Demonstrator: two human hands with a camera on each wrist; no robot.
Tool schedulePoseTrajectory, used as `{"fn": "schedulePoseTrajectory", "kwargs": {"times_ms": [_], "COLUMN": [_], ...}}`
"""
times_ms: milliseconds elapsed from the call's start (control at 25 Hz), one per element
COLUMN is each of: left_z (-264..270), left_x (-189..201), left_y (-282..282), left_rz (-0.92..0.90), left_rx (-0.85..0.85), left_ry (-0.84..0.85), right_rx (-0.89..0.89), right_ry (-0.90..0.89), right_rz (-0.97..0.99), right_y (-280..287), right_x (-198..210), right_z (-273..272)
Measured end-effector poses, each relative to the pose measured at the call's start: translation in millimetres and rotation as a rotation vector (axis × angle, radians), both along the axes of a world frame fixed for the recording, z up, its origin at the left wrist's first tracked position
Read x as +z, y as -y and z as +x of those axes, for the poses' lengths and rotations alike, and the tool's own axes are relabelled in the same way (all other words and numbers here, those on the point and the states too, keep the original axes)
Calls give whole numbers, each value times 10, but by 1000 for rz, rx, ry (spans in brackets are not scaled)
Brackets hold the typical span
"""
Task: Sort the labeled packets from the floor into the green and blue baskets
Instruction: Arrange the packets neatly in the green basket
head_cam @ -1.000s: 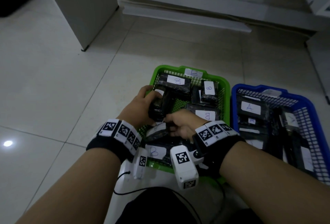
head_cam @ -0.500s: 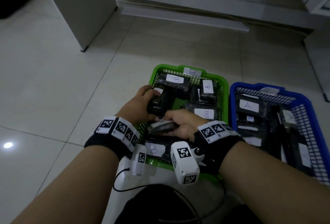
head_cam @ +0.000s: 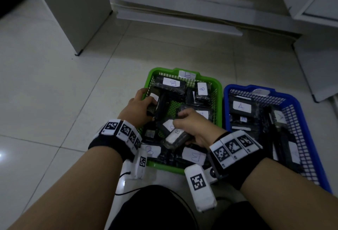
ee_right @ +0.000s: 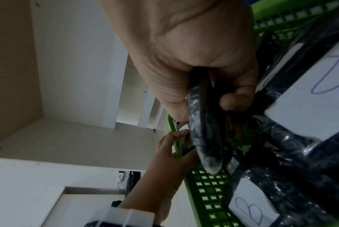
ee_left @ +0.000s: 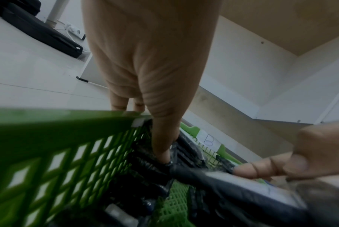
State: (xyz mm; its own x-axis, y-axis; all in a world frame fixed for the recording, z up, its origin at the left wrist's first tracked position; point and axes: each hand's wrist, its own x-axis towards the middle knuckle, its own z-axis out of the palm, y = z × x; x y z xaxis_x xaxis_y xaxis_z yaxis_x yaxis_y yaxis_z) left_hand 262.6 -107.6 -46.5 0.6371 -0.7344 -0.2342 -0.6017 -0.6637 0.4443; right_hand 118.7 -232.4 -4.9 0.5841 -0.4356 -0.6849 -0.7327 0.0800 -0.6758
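The green basket (head_cam: 217,83) holds several black packets with white B labels. My left hand (head_cam: 139,109) grips an upright black packet (head_cam: 161,105) at the basket's left wall, thumb pressed on it (ee_left: 160,147). My right hand (head_cam: 190,125) grips another black packet (head_cam: 177,137) with a B label, tilted over the basket's near half; in the right wrist view its edge (ee_right: 205,138) sits between thumb and fingers. The blue basket (head_cam: 301,120) to the right holds packets labelled A.
Pale tiled floor (head_cam: 54,101) spreads to the left. A white cabinet (head_cam: 76,10) stands at the back left, a white baseboard (head_cam: 182,21) behind the baskets, and more white furniture (head_cam: 318,55) at the right. My dark-clothed knees (head_cam: 155,209) are just below the baskets.
My right hand has lifted and turned its packet so the B label faces up, drawing it nearer. My left hand has stayed on its upright packet at the basket's left wall.
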Motion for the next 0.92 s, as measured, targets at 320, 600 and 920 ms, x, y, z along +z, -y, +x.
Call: {"fn": "schedulePoseTrajectory", "kwargs": {"times_ms": [320, 600, 920], "left_z": [-18, -195, -347], "left_x": [91, 170, 296], "left_y": [-235, -371, -266], "left_rz": [-234, 119, 257], "left_rx": [0, -75, -159], "left_ry": [139, -14, -30], "right_rx": [190, 227, 356], "right_ry": [54, 36, 73], "right_rz": [-125, -119, -280], "right_y": [-57, -201, 174], "right_x": [77, 28, 173], "right_z": [199, 118, -206]}}
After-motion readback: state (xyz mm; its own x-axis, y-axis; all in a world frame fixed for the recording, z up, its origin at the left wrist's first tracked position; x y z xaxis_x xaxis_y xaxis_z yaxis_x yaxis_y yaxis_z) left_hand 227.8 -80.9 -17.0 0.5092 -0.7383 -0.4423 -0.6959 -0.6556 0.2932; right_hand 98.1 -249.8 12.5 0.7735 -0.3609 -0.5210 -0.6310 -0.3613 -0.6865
